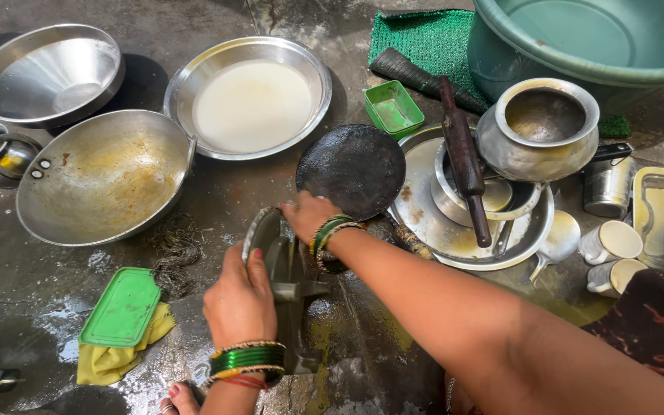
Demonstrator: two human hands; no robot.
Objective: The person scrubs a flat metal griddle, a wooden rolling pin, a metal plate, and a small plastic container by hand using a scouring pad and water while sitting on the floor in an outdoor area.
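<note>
Both hands clamped on small metal pan (286,269) held on edge over wet floor (363,361): left hand (238,301) gripping rim, right hand (309,215) pressing inside. Scrubbing seemingly underway; greasy wok (101,180), rolling pin (464,157), stacked plates (424,223) apparently unwashed.

Green lid (121,307), yellow cloth (109,360), black griddle (356,169), teal tub (578,38).

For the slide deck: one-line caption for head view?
Both hands, left hand and right hand, grip a small metal pan among dirty dishes.

Harsh sunlight, steel glare, perhaps soft edges.
</note>
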